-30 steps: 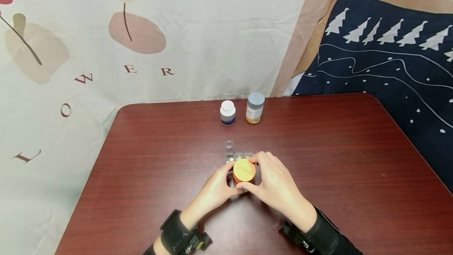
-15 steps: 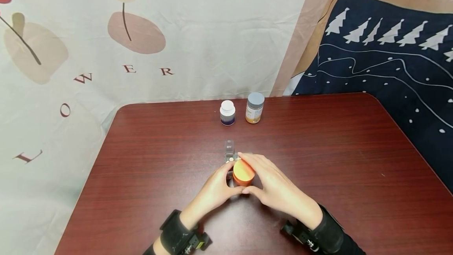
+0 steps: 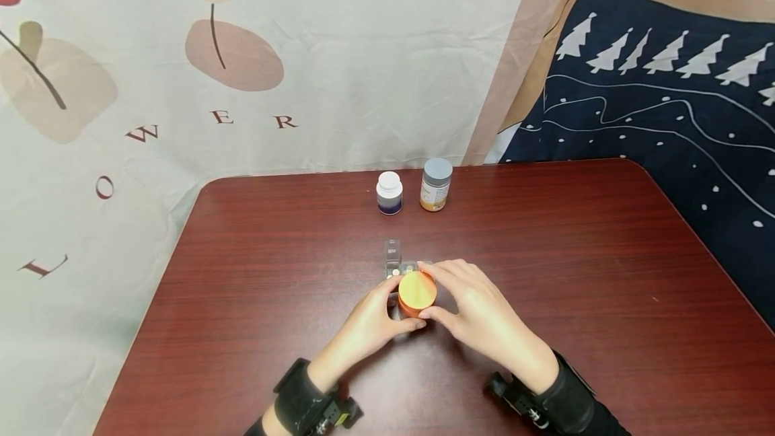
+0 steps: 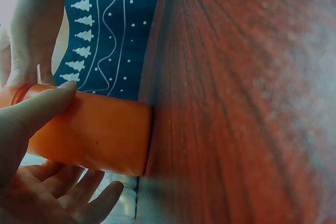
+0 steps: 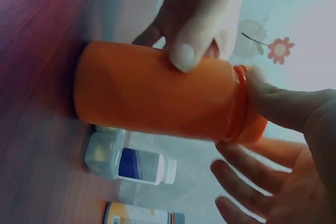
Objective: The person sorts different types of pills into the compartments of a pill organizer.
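Note:
An orange pill bottle (image 5: 152,93) stands upright on the table, with its orange lid (image 3: 418,289) on top. My left hand (image 3: 371,318) grips the bottle's body, thumb on the near side and fingers round the far side. At the lid is my right hand (image 3: 484,308), which pinches it between thumb and forefinger; its other fingers are spread apart from the bottle in the right wrist view. Just behind the bottle lies a clear pill organizer (image 3: 393,256) with one flap raised and pale tablets inside. The hands and bottle hide part of it.
A white bottle (image 3: 389,192) with a dark blue band and a grey-capped jar (image 3: 436,185) stand near the back edge of the dark red wooden table (image 3: 290,254). Printed cloths (image 3: 363,52) hang behind the table.
My right hand shifted its fingers over the lid, with the thumb coming off the near side and then back onto the lid's right side. The left hand and bottle stayed in place.

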Available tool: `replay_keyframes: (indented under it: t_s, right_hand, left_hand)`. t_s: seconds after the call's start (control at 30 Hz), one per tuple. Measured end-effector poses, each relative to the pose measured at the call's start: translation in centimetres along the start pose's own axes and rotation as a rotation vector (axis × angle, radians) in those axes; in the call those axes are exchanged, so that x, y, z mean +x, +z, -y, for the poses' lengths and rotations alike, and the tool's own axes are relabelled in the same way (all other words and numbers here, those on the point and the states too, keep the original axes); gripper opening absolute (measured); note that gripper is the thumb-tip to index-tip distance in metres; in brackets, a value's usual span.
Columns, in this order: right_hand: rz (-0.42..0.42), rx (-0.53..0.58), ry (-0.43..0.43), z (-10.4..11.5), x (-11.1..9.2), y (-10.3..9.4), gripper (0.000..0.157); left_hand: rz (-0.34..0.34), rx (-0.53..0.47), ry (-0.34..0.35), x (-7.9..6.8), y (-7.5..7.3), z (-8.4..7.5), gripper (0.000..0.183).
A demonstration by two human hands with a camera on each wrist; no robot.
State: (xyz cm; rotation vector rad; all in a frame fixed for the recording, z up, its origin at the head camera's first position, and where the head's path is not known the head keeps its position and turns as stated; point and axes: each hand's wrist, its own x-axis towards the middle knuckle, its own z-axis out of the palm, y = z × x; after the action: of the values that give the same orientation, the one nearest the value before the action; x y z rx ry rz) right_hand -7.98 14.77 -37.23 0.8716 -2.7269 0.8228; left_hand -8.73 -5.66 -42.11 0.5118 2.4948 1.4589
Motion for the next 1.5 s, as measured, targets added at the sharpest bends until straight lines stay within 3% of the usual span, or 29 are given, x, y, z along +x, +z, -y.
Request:
replay_keyframes:
  t_s: [0.17, 0.37, 0.47, 0.6, 0.77, 0.9, 1.03, 1.13, 1.5]
  right_hand:
    - [-0.066, -0.077, 0.005, 0.3, 0.0, 0.6, 0.066]
    - [-0.172, -0.098, -0.008, 0.1, 0.0, 1.4, 0.065]
    - [-0.187, -0.116, -0.01, 0.0, 0.0, 1.7, 0.068]
    - [-0.146, -0.146, -0.01, -0.2, 0.0, 1.4, 0.073]
    - [-0.008, -0.114, 0.014, -0.8, 0.1, 0.3, 0.076]
    - [0.071, -0.053, -0.008, -1.5, 0.1, -0.6, 0.064]
    - [0.059, -0.05, -0.069, -2.0, 0.2, -1.0, 0.043]
    - [0.029, -0.049, -0.089, -2.2, 0.2, -1.0, 0.037]
    - [0.008, 0.019, -0.09, -1.0, 0.2, 0.4, 0.068]
  left_hand:
    - [-0.008, 0.022, -0.002, -0.1, -0.1, -0.1, 0.064]
    - [-0.01, 0.015, -0.008, -0.1, -0.1, -0.1, 0.065]
    - [-0.007, 0.016, -0.016, -0.1, -0.1, -0.2, 0.066]
    - [-0.002, 0.025, -0.012, -0.1, -0.1, -0.2, 0.066]
    - [0.002, 0.019, -0.012, 0.0, -0.1, -0.1, 0.066]
    - [0.002, 0.03, -0.01, 0.0, -0.1, -0.1, 0.066]
    - [0.007, 0.027, -0.019, 0.1, -0.1, -0.1, 0.067]
    - [0.011, 0.018, -0.029, 0.1, 0.0, -0.1, 0.068]
    - [0.008, 0.008, 0.0, 0.0, 0.0, 0.1, 0.064]
